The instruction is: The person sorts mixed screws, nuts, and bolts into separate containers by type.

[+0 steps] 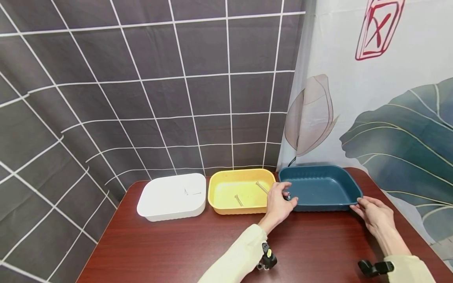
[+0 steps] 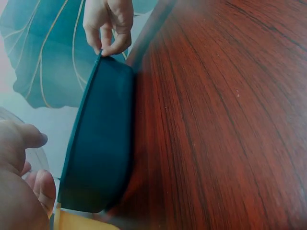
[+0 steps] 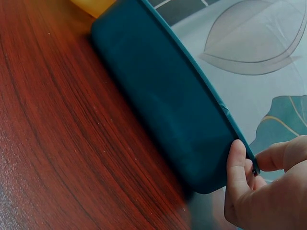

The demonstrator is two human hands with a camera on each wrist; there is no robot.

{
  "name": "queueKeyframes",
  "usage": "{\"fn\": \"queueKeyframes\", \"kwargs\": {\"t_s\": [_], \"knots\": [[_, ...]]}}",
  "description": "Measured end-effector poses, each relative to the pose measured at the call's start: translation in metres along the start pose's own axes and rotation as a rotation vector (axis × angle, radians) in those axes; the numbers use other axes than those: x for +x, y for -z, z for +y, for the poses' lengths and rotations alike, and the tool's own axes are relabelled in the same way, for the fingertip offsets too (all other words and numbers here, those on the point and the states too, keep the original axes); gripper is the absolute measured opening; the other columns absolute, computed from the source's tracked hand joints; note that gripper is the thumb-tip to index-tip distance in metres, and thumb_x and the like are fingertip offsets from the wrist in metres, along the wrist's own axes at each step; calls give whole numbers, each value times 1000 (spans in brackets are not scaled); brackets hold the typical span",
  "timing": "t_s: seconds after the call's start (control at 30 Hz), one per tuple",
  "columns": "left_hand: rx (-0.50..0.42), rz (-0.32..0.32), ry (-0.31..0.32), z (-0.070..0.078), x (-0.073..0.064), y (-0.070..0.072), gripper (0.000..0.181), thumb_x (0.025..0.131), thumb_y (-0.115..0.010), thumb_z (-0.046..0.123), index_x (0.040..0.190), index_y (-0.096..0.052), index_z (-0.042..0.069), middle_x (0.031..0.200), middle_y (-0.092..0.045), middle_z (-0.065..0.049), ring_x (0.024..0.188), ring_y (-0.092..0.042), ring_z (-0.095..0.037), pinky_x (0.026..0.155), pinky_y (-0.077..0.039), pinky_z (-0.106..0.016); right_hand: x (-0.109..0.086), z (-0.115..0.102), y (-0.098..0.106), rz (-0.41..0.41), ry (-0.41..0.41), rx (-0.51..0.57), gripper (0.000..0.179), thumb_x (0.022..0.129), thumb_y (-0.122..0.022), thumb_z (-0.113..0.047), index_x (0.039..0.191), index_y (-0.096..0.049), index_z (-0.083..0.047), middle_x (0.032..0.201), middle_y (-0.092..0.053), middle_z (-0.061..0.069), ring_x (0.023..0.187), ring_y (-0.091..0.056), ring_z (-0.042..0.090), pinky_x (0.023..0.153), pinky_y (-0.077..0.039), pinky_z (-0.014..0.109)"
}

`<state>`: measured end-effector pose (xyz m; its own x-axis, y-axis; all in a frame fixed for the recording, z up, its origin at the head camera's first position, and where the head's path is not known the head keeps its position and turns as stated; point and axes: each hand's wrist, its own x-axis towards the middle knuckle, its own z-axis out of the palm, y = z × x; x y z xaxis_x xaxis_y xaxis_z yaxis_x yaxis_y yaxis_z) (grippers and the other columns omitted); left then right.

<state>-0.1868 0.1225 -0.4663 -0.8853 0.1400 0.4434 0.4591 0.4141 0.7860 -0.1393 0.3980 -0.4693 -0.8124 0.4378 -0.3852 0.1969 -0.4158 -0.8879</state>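
Note:
The right hand (image 1: 376, 214) pinches the near right corner of a dark blue tray (image 1: 323, 206), thumb and fingers on either side of its rim (image 3: 204, 79). Over the tray's left end, beside the yellow tray (image 1: 230, 211), is the left hand (image 1: 279, 202). Its thumb (image 2: 31, 135) stands apart from the bent fingers (image 2: 42, 189). A small shiny spot shows between them in the head view; what it is cannot be told. Whether these fingers touch the blue rim is unclear.
A white tray (image 1: 171, 215) with small screws (image 1: 192, 192) stands left of the yellow one, which holds longer screws (image 1: 238, 200). All stand along the back of a reddish-brown table (image 1: 170, 247), before a tile-patterned curtain (image 1: 209, 94) and a leaf-printed curtain (image 1: 410, 137).

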Motion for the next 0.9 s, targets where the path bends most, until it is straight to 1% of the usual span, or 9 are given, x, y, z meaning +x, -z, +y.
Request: {"fn": "queueKeyframes", "kwargs": {"t_s": [0.07, 0.17, 0.3, 0.37, 0.47, 0.53, 0.63, 0.8, 0.9], "knots": [[-23, 5, -6, -1, -2, 5, 37, 75, -84, 7, 111, -73, 6, 92, -61, 3, 76, -63, -7, 76, -48, -12, 1, 0, 1, -1, 1, -4, 27, 97, -66, -13, 117, -50, -8, 82, -57, -4, 65, -69, 11, 68, -63, 26], [-87, 6, 4, -4, -5, 14, 37, 77, -82, 3, 112, -72, 4, 93, -64, -4, 73, -64, -3, 74, -52, -12, 1, 1, 1, -8, 3, 0, 25, 97, -65, -12, 117, -50, -8, 81, -57, -4, 65, -69, 11, 68, -63, 26], [-200, -4, 33, -7, -13, 29, 36, 78, -79, -4, 113, -70, 0, 95, -66, -13, 69, -66, -5, 62, -57, -13, 2, 2, 1, -20, 18, 11, 21, 97, -65, -11, 112, -51, -9, 79, -57, -5, 64, -69, 11, 67, -63, 26], [-227, -12, 42, -10, -19, 38, 34, 78, -78, -5, 111, -70, -1, 93, -67, -13, 68, -66, -5, 60, -57, -12, 2, 2, 1, -22, 25, 18, 18, 97, -66, -11, 109, -53, -10, 78, -58, -5, 64, -69, 12, 66, -63, 26], [-231, -21, 49, -15, -27, 51, 31, 79, -78, -5, 109, -71, -1, 90, -68, -9, 68, -64, -4, 59, -56, -12, 2, 2, 1, -21, 32, 25, 11, 96, -66, -9, 102, -57, -12, 78, -58, -4, 63, -69, 12, 66, -63, 27], [-227, -24, 49, -20, -34, 58, 29, 79, -78, -6, 107, -72, -1, 89, -68, -7, 67, -64, -3, 60, -56, -13, 2, 3, 1, -16, 28, 29, 10, 95, -68, -9, 98, -59, -14, 78, -58, -3, 63, -69, 12, 65, -64, 27], [-224, -39, 59, -26, -45, 69, 27, 78, -77, -6, 105, -73, 0, 88, -70, -7, 67, -63, -3, 60, -56, -14, 2, 3, 1, -9, 26, 23, 9, 96, -67, -9, 96, -59, -14, 78, -58, -3, 63, -68, 12, 65, -64, 27], [-211, -69, 93, -36, -63, 84, 23, 79, -77, -5, 100, -73, 0, 83, -71, -4, 65, -63, -3, 60, -56, -14, 1, 2, -2, 1, 17, 15, 9, 98, -63, -9, 103, -56, -12, 77, -58, -5, 62, -67, 11, 64, -63, 26], [-210, -75, 127, -40, -72, 91, 21, 79, -77, -4, 99, -74, 0, 82, -70, 0, 63, -62, -2, 59, -56, -15, 1, 1, -2, 7, 11, 7, 15, 98, -63, -10, 109, -53, -10, 77, -57, -5, 62, -68, 11, 64, -63, 26]]}}
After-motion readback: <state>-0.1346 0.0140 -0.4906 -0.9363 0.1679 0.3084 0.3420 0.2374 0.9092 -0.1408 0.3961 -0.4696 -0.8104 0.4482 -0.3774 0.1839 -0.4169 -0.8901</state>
